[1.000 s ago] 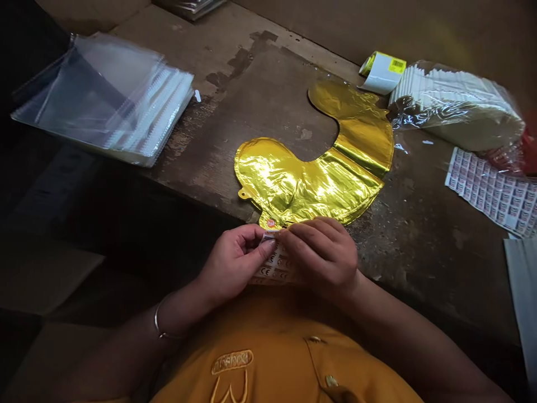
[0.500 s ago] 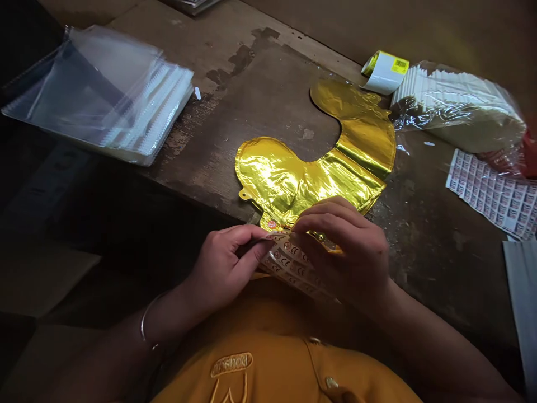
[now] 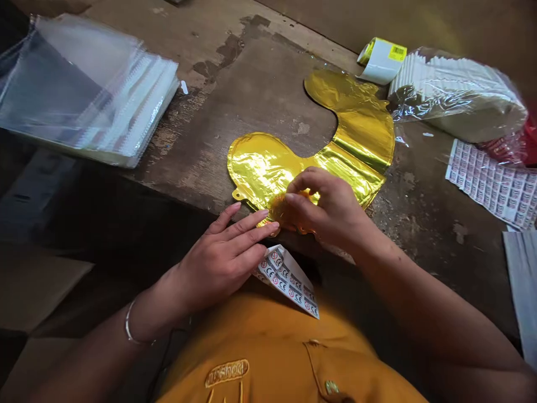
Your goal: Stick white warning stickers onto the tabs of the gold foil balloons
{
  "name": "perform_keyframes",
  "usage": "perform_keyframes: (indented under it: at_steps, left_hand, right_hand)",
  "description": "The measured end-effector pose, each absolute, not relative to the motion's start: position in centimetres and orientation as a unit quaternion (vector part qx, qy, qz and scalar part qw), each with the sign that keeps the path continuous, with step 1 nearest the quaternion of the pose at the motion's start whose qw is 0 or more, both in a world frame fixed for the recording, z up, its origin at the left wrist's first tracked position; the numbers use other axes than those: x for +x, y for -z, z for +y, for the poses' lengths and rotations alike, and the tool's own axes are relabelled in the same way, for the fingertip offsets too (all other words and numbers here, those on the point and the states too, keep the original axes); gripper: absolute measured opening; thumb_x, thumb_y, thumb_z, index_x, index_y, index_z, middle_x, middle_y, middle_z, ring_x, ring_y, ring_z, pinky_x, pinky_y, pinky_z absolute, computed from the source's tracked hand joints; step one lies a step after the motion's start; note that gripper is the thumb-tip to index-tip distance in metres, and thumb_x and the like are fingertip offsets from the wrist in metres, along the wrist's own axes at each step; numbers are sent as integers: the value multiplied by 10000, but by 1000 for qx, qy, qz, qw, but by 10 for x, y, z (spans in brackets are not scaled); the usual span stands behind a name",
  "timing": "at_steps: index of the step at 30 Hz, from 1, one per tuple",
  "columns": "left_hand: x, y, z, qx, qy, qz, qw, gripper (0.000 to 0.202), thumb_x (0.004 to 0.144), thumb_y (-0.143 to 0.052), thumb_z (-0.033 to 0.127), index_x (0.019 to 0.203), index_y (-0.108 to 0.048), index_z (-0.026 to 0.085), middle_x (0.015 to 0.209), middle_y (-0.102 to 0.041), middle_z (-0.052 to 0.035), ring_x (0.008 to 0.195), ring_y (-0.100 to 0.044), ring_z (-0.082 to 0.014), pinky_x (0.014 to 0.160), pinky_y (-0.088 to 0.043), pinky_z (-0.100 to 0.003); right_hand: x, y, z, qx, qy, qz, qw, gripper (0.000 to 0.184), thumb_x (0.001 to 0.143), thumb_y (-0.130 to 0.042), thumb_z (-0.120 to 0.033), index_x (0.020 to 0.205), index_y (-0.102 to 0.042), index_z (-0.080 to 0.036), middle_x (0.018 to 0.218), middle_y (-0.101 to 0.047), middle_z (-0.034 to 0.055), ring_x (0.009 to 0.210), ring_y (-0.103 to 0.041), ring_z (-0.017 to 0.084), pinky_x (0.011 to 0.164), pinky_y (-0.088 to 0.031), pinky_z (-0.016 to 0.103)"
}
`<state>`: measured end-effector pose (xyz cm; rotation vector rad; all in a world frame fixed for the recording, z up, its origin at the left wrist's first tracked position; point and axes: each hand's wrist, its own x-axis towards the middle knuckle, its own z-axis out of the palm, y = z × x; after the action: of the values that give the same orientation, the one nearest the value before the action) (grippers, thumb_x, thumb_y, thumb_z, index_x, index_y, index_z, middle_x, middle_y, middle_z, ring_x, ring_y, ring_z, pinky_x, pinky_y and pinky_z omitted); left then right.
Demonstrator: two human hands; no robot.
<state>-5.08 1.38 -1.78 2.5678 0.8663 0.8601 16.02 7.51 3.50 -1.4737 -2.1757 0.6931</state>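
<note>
A flat gold foil balloon point(image 3: 335, 162), curved like a letter, lies on the worn wooden table point(image 3: 260, 89). My right hand point(image 3: 327, 207) pinches its thumb and fingers together on the balloon's near edge, by the neck; whatever they hold is too small to make out. My left hand point(image 3: 222, 257) has its fingers stretched out towards the balloon's neck and keeps a small sheet of stickers point(image 3: 289, 280) under the palm, above my lap.
A stack of clear plastic sleeves point(image 3: 84, 89) lies at the far left. At the far right are a plastic-wrapped bundle of white cards point(image 3: 457, 101), a label roll point(image 3: 381, 61) and a larger sticker sheet point(image 3: 490, 184). The table's near edge runs under my hands.
My right hand left the sticker sheet and moved up onto the balloon's near edge. My left hand straightened its fingers, and the sheet dropped lower under it.
</note>
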Motion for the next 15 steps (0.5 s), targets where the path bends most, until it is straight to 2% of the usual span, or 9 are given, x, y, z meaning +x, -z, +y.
perform_keyframes:
  at_steps: [8,15]
  left_hand:
    - [-51,19,19,917,-245,293,116,147,885,-538,126,978,-644,167,1277,-637,-77,1250,-546,-226,1193,-211,-420]
    - [-50,19,18,914,-247,298,125,150,894,-521,125,978,-637,171,1277,-636,-78,1265,-532,-225,1189,-213,-434]
  right_hand:
    - [158,-26,78,-527,-294,-777,180,122,807,-600,-175,689,-632,-178,663,-600,-12,608,-535,102,595,-413,253]
    - [157,-27,75,-519,-308,-779,170,103,795,-604,-171,694,-625,-181,654,-602,-20,600,-532,98,614,-425,256]
